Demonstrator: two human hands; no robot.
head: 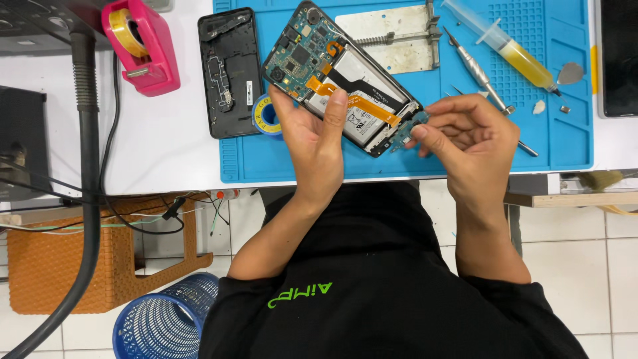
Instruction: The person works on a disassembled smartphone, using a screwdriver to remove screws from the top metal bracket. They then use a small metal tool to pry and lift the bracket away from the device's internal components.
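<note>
An opened smartphone [332,70] with bare circuit board, battery and an orange flex cable lies tilted over the blue work mat [279,163]. My left hand [312,136] grips its lower edge, thumb pressed on the flex cable. At the phone's bottom end, the fingertips of my right hand [468,136] pinch a small green charging-port board [409,133]. The phone's black back cover [230,70] lies flat at the mat's left edge.
A pink tape dispenser [143,43] sits far left on the white table. A small tape roll [267,114], a metal plate [392,36], a syringe with yellow fluid [512,50] and metal tools [478,70] lie on the mat. Below: an orange stool [86,266], a blue basket [163,322].
</note>
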